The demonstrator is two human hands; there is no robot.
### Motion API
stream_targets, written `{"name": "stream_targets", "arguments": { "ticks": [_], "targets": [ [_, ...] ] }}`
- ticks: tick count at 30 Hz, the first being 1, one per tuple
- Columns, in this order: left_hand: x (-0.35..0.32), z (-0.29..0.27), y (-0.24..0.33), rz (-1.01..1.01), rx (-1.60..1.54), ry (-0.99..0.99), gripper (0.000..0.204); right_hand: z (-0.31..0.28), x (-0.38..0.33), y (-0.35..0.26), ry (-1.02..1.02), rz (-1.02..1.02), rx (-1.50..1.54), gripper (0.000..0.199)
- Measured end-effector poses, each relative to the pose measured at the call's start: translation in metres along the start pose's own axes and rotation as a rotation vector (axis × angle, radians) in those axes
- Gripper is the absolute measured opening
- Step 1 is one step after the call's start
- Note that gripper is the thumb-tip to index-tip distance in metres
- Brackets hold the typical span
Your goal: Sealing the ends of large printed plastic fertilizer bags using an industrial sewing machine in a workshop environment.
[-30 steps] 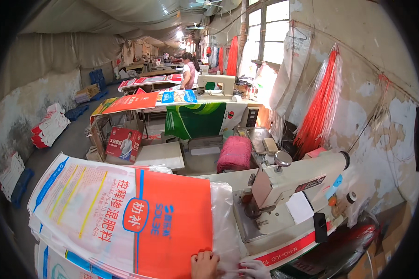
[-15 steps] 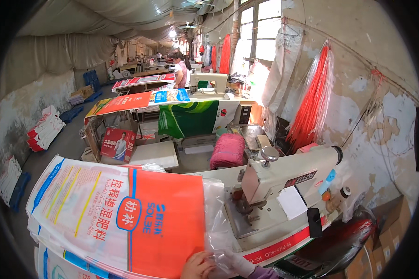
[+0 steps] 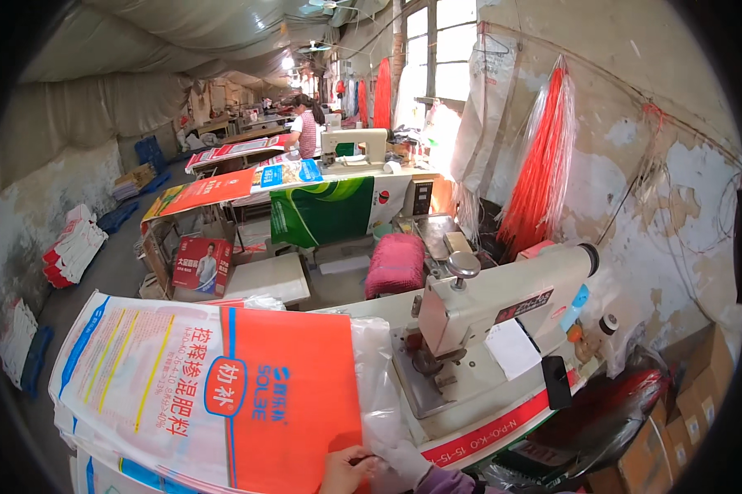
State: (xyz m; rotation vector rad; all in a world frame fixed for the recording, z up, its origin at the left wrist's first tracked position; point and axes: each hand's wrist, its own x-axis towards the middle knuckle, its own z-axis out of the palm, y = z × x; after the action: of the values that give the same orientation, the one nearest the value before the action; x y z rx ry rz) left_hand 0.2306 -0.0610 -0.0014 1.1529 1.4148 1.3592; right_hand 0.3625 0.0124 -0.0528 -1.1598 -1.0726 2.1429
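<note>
A printed woven sack (image 3: pixel 297 387), orange and white with a blue stripe, lies flat on top of a stack at the lower left. A clear plastic liner (image 3: pixel 374 370) sticks out past its right edge. My bare left hand (image 3: pixel 345 471) is at the sack's near right corner, its fingers curled in a pinch at the edge. Touching it from the right is my right hand (image 3: pixel 405 463) in a white glove, closed at the liner's near end; its fingertips are partly hidden. A cream sewing machine (image 3: pixel 494 300) stands just beyond, to the right.
A black phone (image 3: pixel 556 382) and white paper (image 3: pixel 513 348) lie on the machine table. Behind are a pink thread cone (image 3: pixel 396 265) and a second sewing machine (image 3: pixel 354 146). Red strands (image 3: pixel 539 177) hang on the wall. A person (image 3: pixel 307 128) works farther back. Cardboard boxes (image 3: pixel 647 449) stand lower right.
The view has shifted slightly, so most of the scene sits a little farther left. My left fingers look more curled at the sack's corner. Both hands stay close together there.
</note>
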Motion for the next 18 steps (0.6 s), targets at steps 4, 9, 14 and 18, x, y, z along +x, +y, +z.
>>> {"name": "stream_targets", "arguments": {
  "ticks": [4, 9, 14, 18],
  "targets": [
    [0.013, -0.008, -0.023, -0.116, 0.028, 0.149, 0.005, 0.025, -0.013, -0.027, 0.271, -0.798, -0.583, 0.015],
    [0.002, -0.031, 0.006, 0.026, -0.314, 0.622, 0.009, -0.033, -0.032, -0.050, 0.171, 0.002, -1.008, 0.038],
    [-0.001, -0.010, 0.006, 0.196, -0.002, 0.132, 0.005, 0.003, -0.055, -0.075, 0.007, -1.027, -0.953, 0.028],
    [0.003, 0.008, -0.002, -0.064, -0.296, 0.382, 0.029, 0.033, -0.059, -0.048, 0.018, -0.430, -0.566, 0.019]
  ]
}}
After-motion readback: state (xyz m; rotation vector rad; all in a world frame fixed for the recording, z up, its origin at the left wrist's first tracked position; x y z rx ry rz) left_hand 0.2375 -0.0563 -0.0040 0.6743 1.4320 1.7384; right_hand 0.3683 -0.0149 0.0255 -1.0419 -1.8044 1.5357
